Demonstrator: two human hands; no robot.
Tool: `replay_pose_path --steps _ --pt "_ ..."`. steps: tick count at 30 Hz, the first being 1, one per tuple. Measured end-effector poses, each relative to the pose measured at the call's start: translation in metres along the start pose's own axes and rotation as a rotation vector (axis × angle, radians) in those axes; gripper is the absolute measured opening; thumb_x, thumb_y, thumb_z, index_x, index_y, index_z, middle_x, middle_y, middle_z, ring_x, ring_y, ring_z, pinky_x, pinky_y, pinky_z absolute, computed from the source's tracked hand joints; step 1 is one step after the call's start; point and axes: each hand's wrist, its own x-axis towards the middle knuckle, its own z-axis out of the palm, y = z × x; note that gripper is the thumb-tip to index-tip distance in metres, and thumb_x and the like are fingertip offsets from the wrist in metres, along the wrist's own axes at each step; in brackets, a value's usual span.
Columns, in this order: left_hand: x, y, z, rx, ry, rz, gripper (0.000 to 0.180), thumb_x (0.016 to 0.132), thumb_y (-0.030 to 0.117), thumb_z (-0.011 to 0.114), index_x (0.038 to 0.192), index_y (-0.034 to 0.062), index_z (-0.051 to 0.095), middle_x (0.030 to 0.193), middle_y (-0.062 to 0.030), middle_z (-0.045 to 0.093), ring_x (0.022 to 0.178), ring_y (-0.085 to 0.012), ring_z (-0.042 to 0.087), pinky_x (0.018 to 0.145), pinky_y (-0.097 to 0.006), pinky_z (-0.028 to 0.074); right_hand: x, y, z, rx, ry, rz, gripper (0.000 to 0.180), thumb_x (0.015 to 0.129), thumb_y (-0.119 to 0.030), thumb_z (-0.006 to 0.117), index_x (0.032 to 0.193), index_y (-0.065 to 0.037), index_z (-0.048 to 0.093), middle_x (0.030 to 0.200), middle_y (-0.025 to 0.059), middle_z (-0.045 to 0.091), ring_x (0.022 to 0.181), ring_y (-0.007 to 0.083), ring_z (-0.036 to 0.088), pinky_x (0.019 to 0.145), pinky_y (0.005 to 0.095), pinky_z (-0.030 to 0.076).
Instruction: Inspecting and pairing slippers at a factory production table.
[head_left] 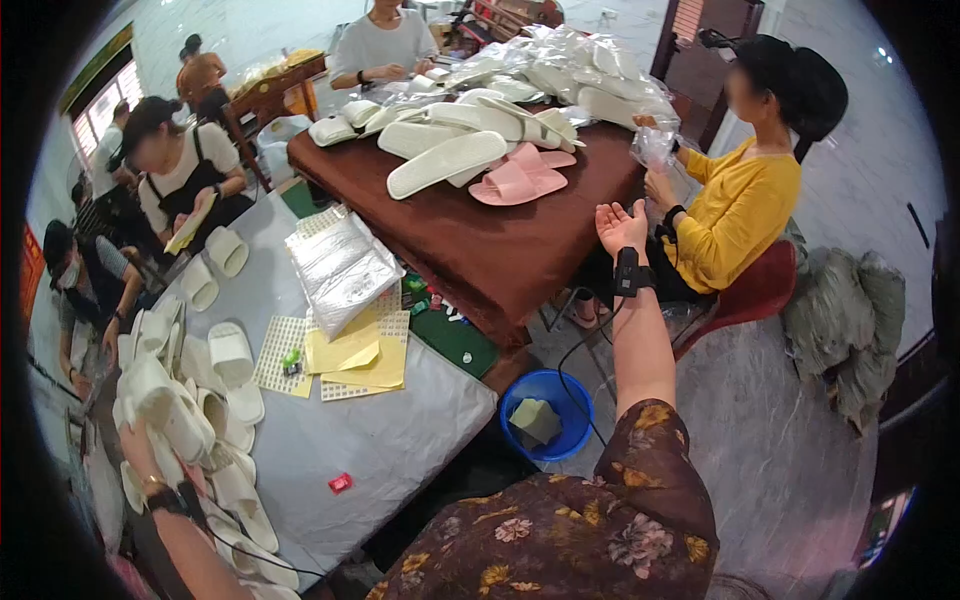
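I see the grey table (400, 440) in front w/ the brown table (500, 250) behind it, piled w/ white slippers (445, 160) and a pink pair (520, 180). Stack of clear bags (340, 265) sits on yellow sheets (350, 355). Blue bucket (548, 415) on floor btwn tables. My left hand (150, 440) grips a bunch of white slippers (165, 400) at the grey table's left edge. My right hand (622, 228) is raised, fingers spread, holding nothing, near the person in yellow (740, 210).

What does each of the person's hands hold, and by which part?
The left hand grips a bunch of white slippers from below, by their lower ends. The right hand is raised, open, holding nothing.
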Motion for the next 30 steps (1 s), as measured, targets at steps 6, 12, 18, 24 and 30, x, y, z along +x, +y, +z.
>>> replay_pose_path --steps 6,12,18,24,30 --pt "-0.101 0.094 0.017 -0.479 0.044 0.094 0.048 0.095 0.017 0.058 0.136 -0.0056 0.05 0.134 -0.0198 0.055 0.123 -0.0335 0.052 0.104 -0.038 0.039 -0.016 -0.029 -0.009 -0.862 0.157 -0.6 0.072 0.078 -0.044 0.08 0.127 -0.003 0.048 0.117 0.015 0.056 0.105 0.0293 0.057 0.088 0.0438 0.052" --pt "-0.204 0.123 -0.001 -0.596 -0.028 0.079 0.041 0.097 0.013 0.055 0.136 0.0016 0.052 0.139 -0.0132 0.053 0.128 -0.024 0.049 0.101 -0.036 0.041 -0.078 -0.021 0.041 -1.871 0.625 -1.448 0.109 0.067 -0.039 0.084 0.147 0.004 0.025 0.148 0.0353 0.031 0.138 0.0484 0.033 0.116 0.0553 0.023" --pt "-0.247 0.154 0.005 -0.552 -0.069 0.124 0.038 0.095 0.007 0.055 0.132 0.0015 0.054 0.135 -0.0109 0.056 0.12 -0.0235 0.053 0.094 -0.035 0.043 -0.055 -0.068 0.033 -2.212 0.023 -0.778 0.063 0.07 -0.038 0.08 0.119 -0.002 0.065 0.129 0.0307 0.055 0.111 0.0396 0.061 0.091 0.0424 0.05" --pt "-0.271 0.191 0.01 -0.831 -0.246 0.099 0.033 0.092 0.005 0.056 0.125 -0.0003 0.059 0.133 -0.0111 0.056 0.117 -0.0217 0.055 0.093 -0.033 0.045 -0.096 -0.062 0.052 -2.035 -0.114 -1.158 0.037 0.072 -0.027 0.076 0.097 -0.001 0.069 0.087 0.0244 0.069 0.087 0.0412 0.067 0.074 0.0463 0.054" --pt "-0.284 0.283 -0.015 -1.637 -1.104 0.027 0.058 0.093 0.011 0.06 0.146 0.0024 0.039 0.141 -0.0149 0.049 0.127 -0.0278 0.051 0.102 -0.042 0.046 -0.259 0.027 0.146 -1.519 -0.54 -1.357 0.029 0.073 -0.015 0.068 0.096 0.002 0.068 0.086 0.0213 0.066 0.084 0.0402 0.066 0.071 0.0413 0.052"
